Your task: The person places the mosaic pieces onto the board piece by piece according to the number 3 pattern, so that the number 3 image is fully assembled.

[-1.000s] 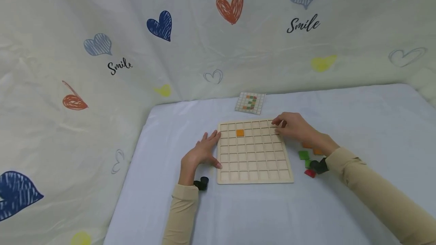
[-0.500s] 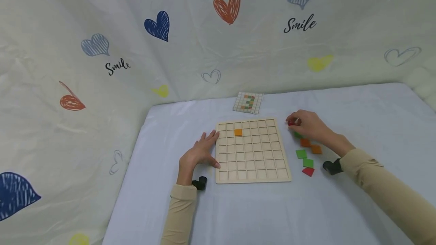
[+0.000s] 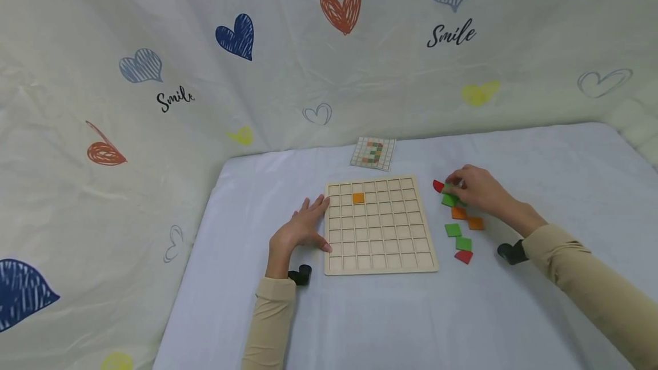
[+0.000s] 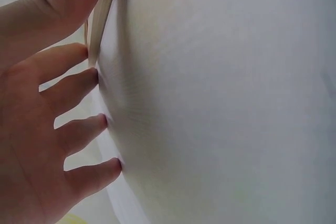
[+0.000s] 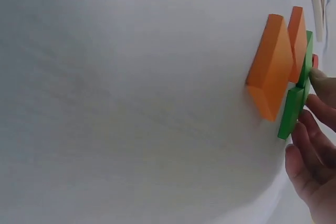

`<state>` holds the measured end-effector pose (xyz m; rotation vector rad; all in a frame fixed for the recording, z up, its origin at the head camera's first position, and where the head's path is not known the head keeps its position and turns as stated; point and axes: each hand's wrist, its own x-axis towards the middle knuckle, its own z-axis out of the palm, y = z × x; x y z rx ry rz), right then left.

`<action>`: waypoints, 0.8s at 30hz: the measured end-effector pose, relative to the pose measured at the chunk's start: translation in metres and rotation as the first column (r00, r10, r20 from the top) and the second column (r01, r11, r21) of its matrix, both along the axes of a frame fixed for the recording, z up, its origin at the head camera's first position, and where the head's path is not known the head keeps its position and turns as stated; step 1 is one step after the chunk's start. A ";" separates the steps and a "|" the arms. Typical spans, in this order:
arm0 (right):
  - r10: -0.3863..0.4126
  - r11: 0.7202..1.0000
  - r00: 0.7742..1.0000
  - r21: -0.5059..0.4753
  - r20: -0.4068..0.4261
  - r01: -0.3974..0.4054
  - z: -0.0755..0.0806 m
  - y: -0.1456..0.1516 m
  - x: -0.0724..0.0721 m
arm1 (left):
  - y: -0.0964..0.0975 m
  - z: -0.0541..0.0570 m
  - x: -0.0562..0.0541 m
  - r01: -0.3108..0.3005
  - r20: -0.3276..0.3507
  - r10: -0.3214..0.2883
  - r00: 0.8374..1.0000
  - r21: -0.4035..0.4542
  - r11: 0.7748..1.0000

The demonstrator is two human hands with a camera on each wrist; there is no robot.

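On white cloth, the spread left hand touches a pale square wooden grid board; under the right hand lie flat green square tiles (whether pinched, I cannot tell).

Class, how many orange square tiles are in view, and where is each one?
3. One orange tile sits in the wooden grid board; a second tile and a third tile lie right of the board, near the right hand, which might hide more.
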<state>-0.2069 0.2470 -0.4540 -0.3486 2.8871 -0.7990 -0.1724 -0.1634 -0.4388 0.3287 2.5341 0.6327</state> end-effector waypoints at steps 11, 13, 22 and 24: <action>-0.029 0.998 0.999 -0.050 0.017 0.030 -0.004 0.002 0.000 | 0.003 0.000 -0.002 -0.001 0.012 0.001 1.000 -0.009 1.000; -0.024 0.997 1.000 -0.069 0.000 0.024 -0.004 0.002 0.001 | 0.003 -0.001 -0.001 0.001 0.016 -0.001 1.000 -0.024 1.000; 0.008 0.995 0.999 -0.094 -0.037 -0.011 -0.002 0.004 0.004 | 0.001 -0.001 -0.001 0.008 0.000 -0.008 1.000 -0.001 1.000; 0.009 0.995 1.000 -0.097 -0.030 -0.012 0.001 0.004 0.005 | 0.001 -0.001 -0.001 0.010 -0.002 -0.010 1.000 0.003 1.000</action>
